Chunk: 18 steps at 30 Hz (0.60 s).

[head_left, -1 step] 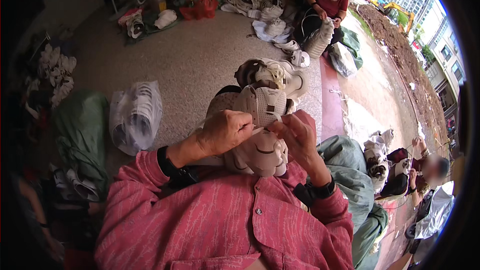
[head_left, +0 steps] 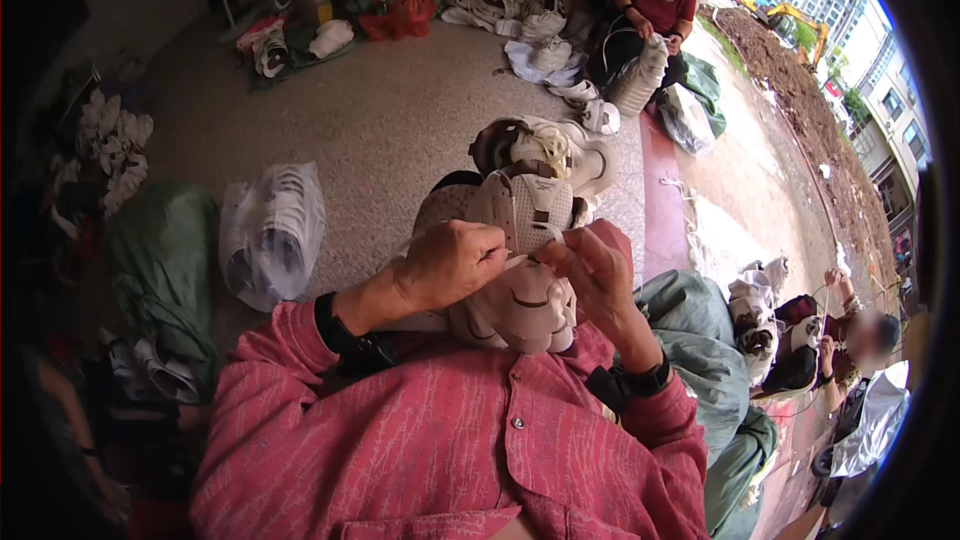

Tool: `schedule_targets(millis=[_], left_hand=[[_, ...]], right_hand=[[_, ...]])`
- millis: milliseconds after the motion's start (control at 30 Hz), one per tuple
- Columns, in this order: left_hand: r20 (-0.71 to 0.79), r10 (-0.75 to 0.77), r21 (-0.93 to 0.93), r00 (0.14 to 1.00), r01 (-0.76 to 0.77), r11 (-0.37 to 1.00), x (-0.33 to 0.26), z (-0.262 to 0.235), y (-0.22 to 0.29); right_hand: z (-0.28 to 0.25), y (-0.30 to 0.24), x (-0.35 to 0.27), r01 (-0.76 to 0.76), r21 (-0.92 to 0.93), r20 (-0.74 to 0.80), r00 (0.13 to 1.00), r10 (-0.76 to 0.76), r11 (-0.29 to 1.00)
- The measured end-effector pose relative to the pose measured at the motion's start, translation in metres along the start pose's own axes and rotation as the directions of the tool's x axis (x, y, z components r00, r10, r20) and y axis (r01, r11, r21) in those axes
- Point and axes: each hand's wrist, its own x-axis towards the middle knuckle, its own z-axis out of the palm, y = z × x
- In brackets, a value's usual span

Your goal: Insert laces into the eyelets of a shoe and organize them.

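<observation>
Speckled stone floor (head_left: 400,130) spreads beyond the white shoe upper (head_left: 520,270), which both hands grip at chest height, left hand (head_left: 450,265) pinched closed on its edge, right hand (head_left: 590,275) clasping its side, a clear bag (head_left: 272,235) left of it, another seated person (head_left: 655,0) far beyond.

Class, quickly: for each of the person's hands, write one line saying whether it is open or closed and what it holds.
Left hand: closed, fingers pinched on the beige shoe upper.
Right hand: closed, fingers gripping the same beige shoe upper at its edge.

Perforated matt leather-like shoe upper (head_left: 520,240), speckled stone floor (head_left: 390,120), crinkly glossy plastic bag (head_left: 272,230).
</observation>
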Motion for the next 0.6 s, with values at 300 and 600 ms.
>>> schedule_targets(millis=[300, 600], left_hand=[[0.050, 0.183, 0.315, 0.982, -0.190, 0.930, 0.016, -0.007, 0.013], [0.386, 0.164, 0.282, 0.908, -0.285, 0.916, 0.046, -0.041, 0.010]], right_hand=[[-0.005, -0.007, 0.010, -0.048, 0.070, -0.066, 0.996, 0.052, 0.996], [-0.028, -0.035, 0.039, 0.075, -0.080, -0.014, 0.997, -0.076, 0.994]])
